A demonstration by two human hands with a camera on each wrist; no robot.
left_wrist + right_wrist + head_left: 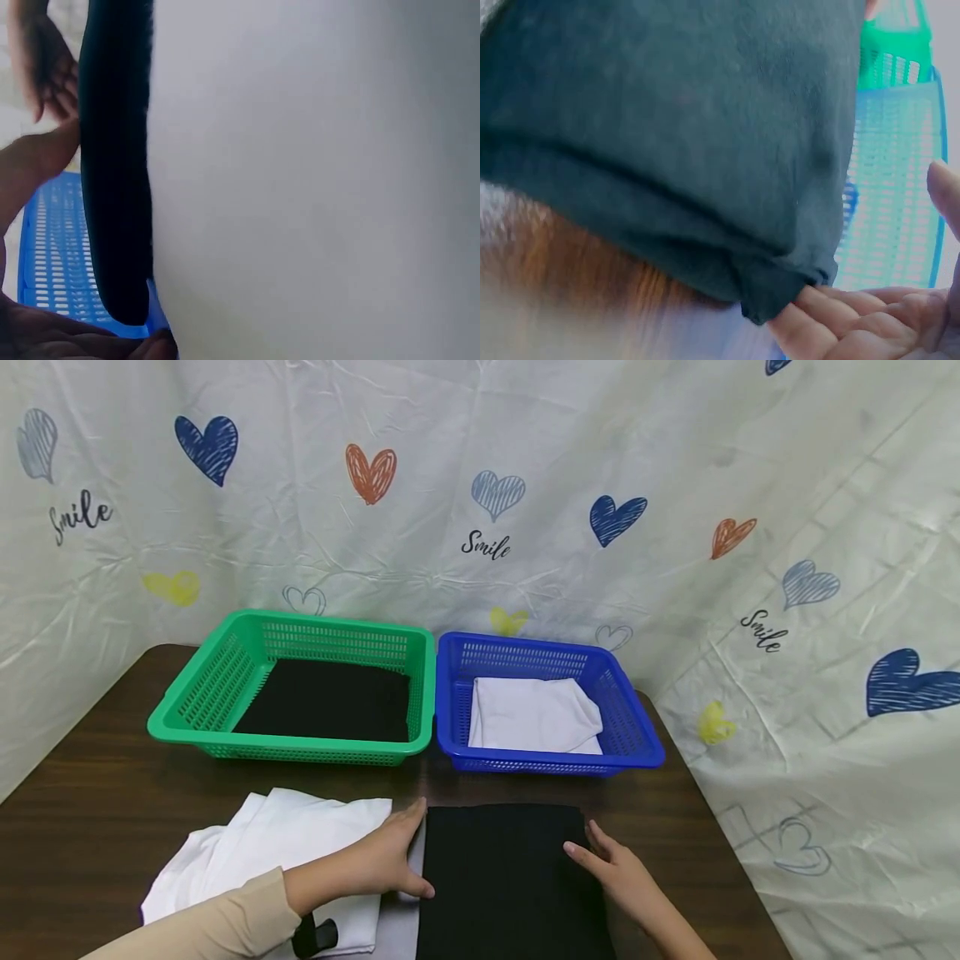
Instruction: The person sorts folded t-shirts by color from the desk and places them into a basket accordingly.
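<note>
A folded black cloth [510, 877] lies flat on the table between my two hands. My left hand [382, 860] is at its left edge, thumb and fingers spread apart, with the fingertips near the far left corner. At the right edge is my right hand [618, 868]; in the right wrist view its fingertips [814, 315] touch the black cloth's edge near a corner, while the thumb stays raised away from them. A white cloth pile [277, 835] lies to the left, partly behind my left forearm.
Toward the back stand a green basket [315, 748] with folded black cloth [330, 697] inside and a blue basket [555, 763] holding folded white cloth [532, 714]. They sit side by side on the dark wooden table [97, 802]. A white curtain [420, 543] with printed hearts hangs behind.
</note>
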